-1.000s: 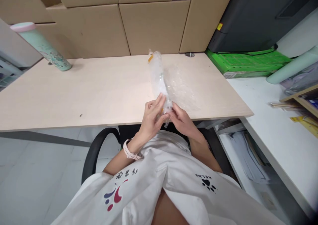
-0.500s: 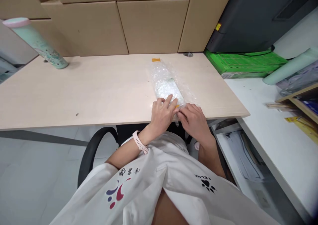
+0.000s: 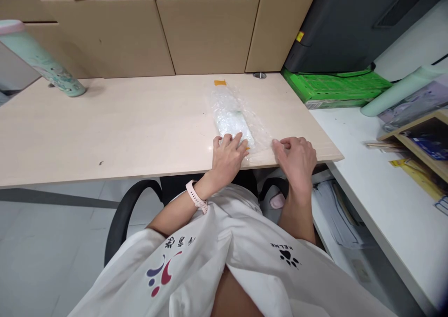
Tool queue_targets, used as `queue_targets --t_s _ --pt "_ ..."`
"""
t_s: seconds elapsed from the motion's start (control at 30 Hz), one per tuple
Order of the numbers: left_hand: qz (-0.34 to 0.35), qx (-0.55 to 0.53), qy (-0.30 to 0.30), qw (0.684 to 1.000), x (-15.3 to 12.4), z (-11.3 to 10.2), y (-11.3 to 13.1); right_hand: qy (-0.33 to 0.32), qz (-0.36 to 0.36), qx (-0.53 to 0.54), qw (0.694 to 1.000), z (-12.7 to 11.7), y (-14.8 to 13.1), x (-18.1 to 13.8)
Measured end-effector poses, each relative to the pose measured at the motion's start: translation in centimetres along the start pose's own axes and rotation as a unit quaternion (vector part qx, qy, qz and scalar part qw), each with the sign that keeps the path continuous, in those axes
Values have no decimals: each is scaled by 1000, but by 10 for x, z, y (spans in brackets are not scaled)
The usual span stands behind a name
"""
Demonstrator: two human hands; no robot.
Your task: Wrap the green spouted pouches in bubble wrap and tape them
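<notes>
A clear bubble-wrap package (image 3: 233, 116) lies flat on the light wooden desk (image 3: 122, 130), with a strip of orange tape (image 3: 220, 82) at its far end. My left hand (image 3: 228, 156) rests on the package's near end, fingers pressed flat on it. My right hand (image 3: 297, 156) sits at the package's right near corner by the desk edge, fingers curled down onto the loose wrap. A pink watch is on my left wrist.
A mint-green bottle (image 3: 38, 60) stands at the desk's far left. Cardboard boxes (image 3: 206, 32) line the back. A green crate (image 3: 336, 86) under a dark case sits to the right, beside a white side table (image 3: 388, 186) holding papers and a tray.
The package, held upright in both hands a second ago, now lies flat on the desk. My right hand has slid to the right along the near edge.
</notes>
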State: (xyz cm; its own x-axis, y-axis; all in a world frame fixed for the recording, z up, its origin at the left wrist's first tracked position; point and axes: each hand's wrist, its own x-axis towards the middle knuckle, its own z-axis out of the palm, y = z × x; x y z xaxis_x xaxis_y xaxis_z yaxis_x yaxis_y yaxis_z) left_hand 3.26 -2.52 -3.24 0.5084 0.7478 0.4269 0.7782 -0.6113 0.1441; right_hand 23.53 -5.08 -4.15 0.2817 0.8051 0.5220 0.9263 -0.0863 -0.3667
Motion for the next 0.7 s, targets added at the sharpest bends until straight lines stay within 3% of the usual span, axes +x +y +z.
queue_targets --t_s 0.13,0.23,0.33,0.5,0.63,0.7 --pt "10 12 -5 1000 -1 -5 -2 -44 0 84 996 14 -12 8" --pt "17 11 -11 1000 -2 -9 -5 -19 29 221 975 15 -29 9" --pt "32 -8 -8 999 -4 -10 -11 -3 -40 310 950 13 -51 3" --pt "64 -146 34 987 -16 -1 -26 -57 -187 258 946 13 -71 -9" --pt "8 -225 99 969 -26 2 -28 -126 -212 259 934 11 -60 -14" --pt "11 -199 82 976 -26 0 -25 -150 -210 297 919 9 -54 -15"
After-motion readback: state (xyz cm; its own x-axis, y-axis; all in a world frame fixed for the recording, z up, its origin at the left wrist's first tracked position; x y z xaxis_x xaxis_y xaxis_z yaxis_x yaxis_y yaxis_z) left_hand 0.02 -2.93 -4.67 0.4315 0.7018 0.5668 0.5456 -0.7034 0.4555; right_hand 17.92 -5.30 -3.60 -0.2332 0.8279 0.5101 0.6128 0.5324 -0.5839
